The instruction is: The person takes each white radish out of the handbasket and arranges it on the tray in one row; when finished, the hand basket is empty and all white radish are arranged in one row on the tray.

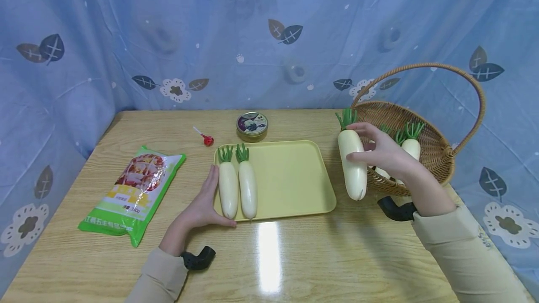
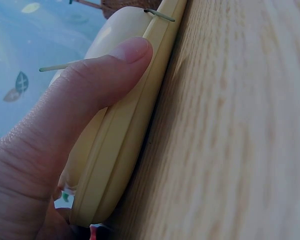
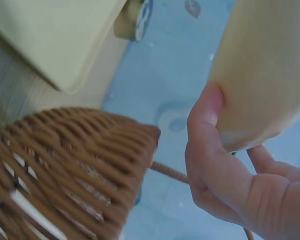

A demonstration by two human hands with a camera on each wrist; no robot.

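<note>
My right hand point(image 1: 381, 148) holds a white radish point(image 1: 353, 165) with green stalks, thumb and fingers on opposite sides. The radish hangs between the tray and the wicker basket point(image 1: 435, 162). In the right wrist view, a fingertip point(image 3: 212, 102) presses against the radish's pale body point(image 3: 270, 65). Two more white radishes point(image 1: 229, 191) lie side by side at the left of the yellow tray point(image 1: 290, 176), stalks toward the back. My left hand point(image 1: 204, 207) spreads around the tray's front left corner, fingers along the left side. Its thumb point(image 2: 105, 70) rests on the front rim.
More radishes point(image 1: 411, 147) sit in the basket, whose tall handle point(image 1: 425, 65) arches over it. Behind the tray stand a round tin point(image 1: 251, 126) and a red lollipop point(image 1: 207, 140). A green and white food bag point(image 1: 134, 191) lies at left. A blue curtain point(image 1: 236, 36) backs the table.
</note>
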